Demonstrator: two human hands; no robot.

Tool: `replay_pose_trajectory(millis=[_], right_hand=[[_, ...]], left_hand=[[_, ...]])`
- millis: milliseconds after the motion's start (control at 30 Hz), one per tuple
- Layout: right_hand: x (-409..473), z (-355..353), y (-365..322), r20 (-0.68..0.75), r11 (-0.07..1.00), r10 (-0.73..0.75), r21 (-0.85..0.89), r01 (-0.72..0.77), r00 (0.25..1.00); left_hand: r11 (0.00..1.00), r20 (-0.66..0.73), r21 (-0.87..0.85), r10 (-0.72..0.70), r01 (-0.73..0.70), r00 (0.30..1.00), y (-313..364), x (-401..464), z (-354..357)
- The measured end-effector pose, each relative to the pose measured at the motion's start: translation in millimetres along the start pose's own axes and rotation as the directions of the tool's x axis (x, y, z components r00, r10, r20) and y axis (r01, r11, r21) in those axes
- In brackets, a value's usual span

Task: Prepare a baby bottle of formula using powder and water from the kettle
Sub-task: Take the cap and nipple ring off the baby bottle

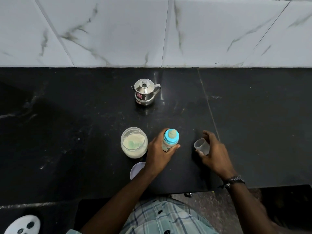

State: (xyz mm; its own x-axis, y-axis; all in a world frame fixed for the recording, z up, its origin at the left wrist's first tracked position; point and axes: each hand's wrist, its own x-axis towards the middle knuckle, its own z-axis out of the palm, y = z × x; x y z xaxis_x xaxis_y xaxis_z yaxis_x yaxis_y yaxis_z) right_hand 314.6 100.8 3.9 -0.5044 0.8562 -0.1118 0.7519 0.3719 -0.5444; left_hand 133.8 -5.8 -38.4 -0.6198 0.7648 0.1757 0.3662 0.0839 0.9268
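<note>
Now the left hand [157, 153] grips the bottle [170, 140] (blue top on), the right hand [213, 152] holds the clear cap [201, 146]; black worktop [253, 124] lies bare rightward.

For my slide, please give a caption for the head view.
Left hand grips baby bottle, right hand holds clear cap.

From my remote seat I see a black stone counter [253, 124] running under a wall of white marble-veined tiles [118, 31]. At the lower left corner, a white rounded object with dark spots [23, 224] sits below the counter's edge. A plaid shirt [162, 217] fills the bottom centre, and a dark braided wristband [233, 180] circles one wrist.
</note>
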Motion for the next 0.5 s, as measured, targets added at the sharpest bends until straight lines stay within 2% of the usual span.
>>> replay_pose_trajectory(millis=[233, 300, 433, 500], right_hand=[[4, 1, 1, 0.073, 0.993, 0.007, -0.119, 0.002, 0.997], [7, -7, -12, 0.045, 0.997, -0.026, -0.069, 0.029, 0.999], [10, -16, -59, -0.111, 0.975, -0.177, 0.114, 0.189, 0.978], [8, -12, -82, -0.125, 0.957, -0.214, 0.171, 0.234, 0.969]], left_hand=[[1.000, 0.000, -0.001, 0.004, -0.004, 1.000, 0, -1, 2], [1.000, -0.006, 0.002, 0.003, -0.003, 1.000, 0, -1, 1], [1.000, 0.011, -0.007, 0.008, -0.008, 1.000, 1, -1, 0], [1.000, 0.016, -0.021, -0.007, 0.007, 1.000, 1, -1, -1]])
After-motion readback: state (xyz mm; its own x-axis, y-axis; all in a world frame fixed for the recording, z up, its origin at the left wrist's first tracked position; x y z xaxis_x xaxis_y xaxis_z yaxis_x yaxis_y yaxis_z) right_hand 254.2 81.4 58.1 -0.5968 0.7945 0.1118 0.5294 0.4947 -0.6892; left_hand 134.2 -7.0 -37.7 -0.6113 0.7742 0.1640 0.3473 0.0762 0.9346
